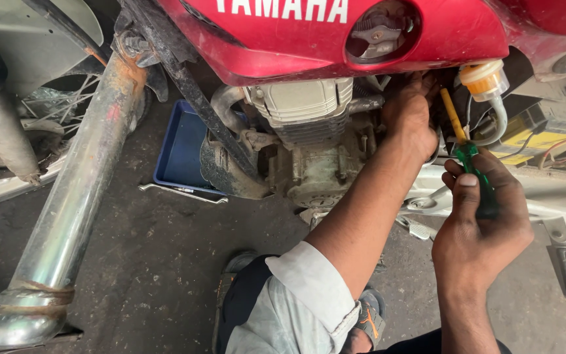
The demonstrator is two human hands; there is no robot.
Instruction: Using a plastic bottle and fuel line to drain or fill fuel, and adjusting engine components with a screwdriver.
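Head view: person working under the red fuel tank (361,39), screwdriver in hand.
Right hand (486,223) clenched on green-handled screwdriver (470,160), yellow shank angled up beside the fuel filter (486,80). Left hand (411,115) reaches in behind the engine (309,131) (grip hidden, cannot tell). Looks like fastener access; tip needs seating. Hoses crowd it; blue tray (181,147), exhaust pipe (73,196) well clear.

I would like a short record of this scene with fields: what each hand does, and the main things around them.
left hand: reaches in behind the engine, under the red fuel tank
right hand: grips a green-handled screwdriver, tip pointing up beside the clear fuel filter
nearby: blue tray on the floor; chrome exhaust pipe
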